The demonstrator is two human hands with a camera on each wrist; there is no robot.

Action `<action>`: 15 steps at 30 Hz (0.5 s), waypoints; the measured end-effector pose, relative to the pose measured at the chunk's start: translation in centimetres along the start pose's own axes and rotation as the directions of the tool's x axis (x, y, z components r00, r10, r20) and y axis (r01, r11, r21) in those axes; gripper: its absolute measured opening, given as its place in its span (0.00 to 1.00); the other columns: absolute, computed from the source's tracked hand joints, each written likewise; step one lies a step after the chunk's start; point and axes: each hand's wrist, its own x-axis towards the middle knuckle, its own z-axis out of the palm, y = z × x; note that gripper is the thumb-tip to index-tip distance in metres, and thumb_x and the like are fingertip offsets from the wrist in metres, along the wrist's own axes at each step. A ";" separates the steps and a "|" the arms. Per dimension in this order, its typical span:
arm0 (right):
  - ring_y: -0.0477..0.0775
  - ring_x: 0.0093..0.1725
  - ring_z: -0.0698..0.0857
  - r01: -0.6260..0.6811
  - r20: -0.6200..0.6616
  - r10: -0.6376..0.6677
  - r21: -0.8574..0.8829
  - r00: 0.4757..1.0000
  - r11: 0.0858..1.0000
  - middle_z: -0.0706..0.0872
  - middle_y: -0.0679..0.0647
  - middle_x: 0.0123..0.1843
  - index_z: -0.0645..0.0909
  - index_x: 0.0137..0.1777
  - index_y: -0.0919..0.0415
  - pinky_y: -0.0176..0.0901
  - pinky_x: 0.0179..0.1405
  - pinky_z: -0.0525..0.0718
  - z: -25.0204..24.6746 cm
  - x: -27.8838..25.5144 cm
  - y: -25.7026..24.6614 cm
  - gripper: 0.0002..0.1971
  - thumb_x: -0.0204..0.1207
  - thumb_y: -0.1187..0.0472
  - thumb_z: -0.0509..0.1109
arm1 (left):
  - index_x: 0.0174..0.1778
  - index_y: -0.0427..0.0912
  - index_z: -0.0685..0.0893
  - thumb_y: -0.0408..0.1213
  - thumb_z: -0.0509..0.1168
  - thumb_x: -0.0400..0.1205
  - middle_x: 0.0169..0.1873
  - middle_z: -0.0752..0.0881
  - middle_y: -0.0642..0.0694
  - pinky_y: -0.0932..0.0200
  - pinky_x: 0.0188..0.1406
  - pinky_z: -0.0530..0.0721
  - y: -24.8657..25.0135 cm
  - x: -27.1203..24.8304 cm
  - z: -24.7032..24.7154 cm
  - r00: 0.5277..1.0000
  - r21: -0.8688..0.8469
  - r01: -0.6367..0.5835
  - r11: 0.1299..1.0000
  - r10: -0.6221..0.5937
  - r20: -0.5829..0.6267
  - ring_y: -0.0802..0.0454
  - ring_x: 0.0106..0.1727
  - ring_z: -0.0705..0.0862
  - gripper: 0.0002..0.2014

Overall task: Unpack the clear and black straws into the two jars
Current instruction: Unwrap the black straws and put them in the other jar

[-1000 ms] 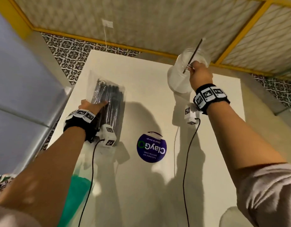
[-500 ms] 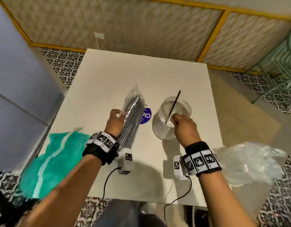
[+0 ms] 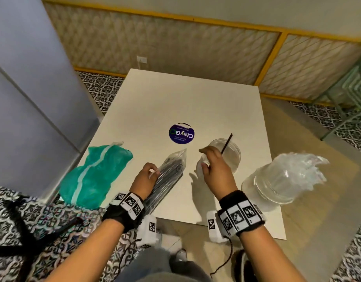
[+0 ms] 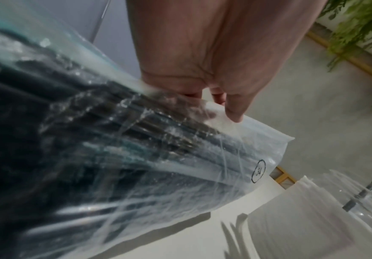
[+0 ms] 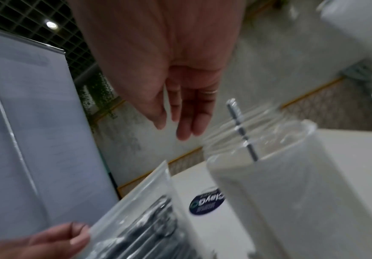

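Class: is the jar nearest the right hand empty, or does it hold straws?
Nearly empty: the jar holds one black straw, leaning out over its rim.

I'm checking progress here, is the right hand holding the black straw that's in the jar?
No, the right hand is open, fingers straight, beside the black straw, which stands alone in the jar.

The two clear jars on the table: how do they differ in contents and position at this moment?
The jar by the right hand holds one black straw leaning on its rim; the jar at the table's right edge shows no black straw, only crumpled clear plastic at its mouth. The first stands farther from the person, the second nearer. Both are clear, lidless and on the white table.
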 end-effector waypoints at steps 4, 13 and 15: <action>0.57 0.72 0.75 0.008 0.269 0.005 -0.049 0.963 0.999 0.61 0.56 0.83 0.70 0.74 0.55 0.42 0.65 0.75 4.5 3.3 -0.2 0.28 0.75 0.76 0.61 | 0.47 0.46 0.75 0.40 0.61 0.83 0.39 0.80 0.41 0.56 0.42 0.73 -0.3 -0.1 -0.6 0.998 0.062 -0.060 0.996 0.059 0.011 0.45 0.41 0.78 0.02; 0.65 0.55 0.84 -0.044 0.342 0.104 -0.178 0.934 0.983 0.88 0.66 0.54 0.87 0.51 0.68 0.44 0.53 0.77 7.1 8.7 0.6 0.09 0.76 0.67 0.67 | 0.69 0.48 0.75 0.34 0.71 0.74 0.57 0.82 0.46 0.53 0.64 0.77 -4.5 -3.1 -6.6 0.995 0.274 -0.074 0.959 0.088 -0.041 0.48 0.59 0.79 0.26; 0.64 0.56 0.85 -0.084 0.351 0.148 -0.190 0.925 0.978 0.89 0.65 0.54 0.88 0.50 0.68 0.46 0.56 0.79 7.2 9.1 0.3 0.09 0.77 0.67 0.67 | 0.66 0.44 0.77 0.30 0.71 0.74 0.58 0.82 0.45 0.56 0.64 0.76 -6.2 -4.6 -8.0 0.997 0.245 -0.002 0.970 0.020 -0.073 0.48 0.59 0.80 0.24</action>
